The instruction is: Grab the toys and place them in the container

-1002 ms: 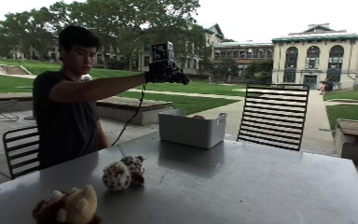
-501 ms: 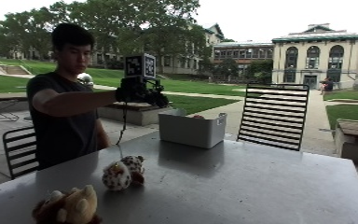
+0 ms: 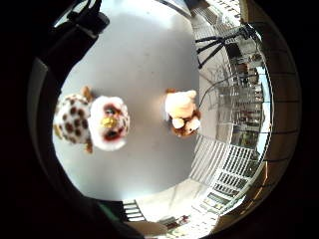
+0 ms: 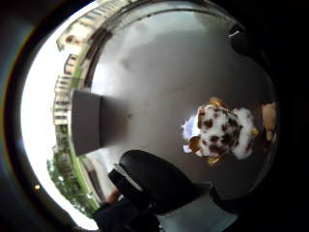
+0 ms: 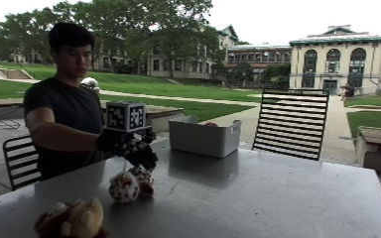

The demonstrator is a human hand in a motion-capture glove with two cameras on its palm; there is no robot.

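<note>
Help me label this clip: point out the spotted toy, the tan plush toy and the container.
spotted toy (image 5: 126,186): outside view, on its white spotted body.
tan plush toy (image 5: 78,219): outside view, on its light back, at the table's near edge.
container (image 5: 202,140): outside view, on its grey front wall.

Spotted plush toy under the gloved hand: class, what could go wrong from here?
1. The gloved right hand hovers above the spotted plush toy without gripping it; a grasp on its rounded body might slip.
2. The grey container stands across the table, so a toy could drop during the carry.
3. The tan plush toy lies near the table's edge and could get knocked off.
</note>
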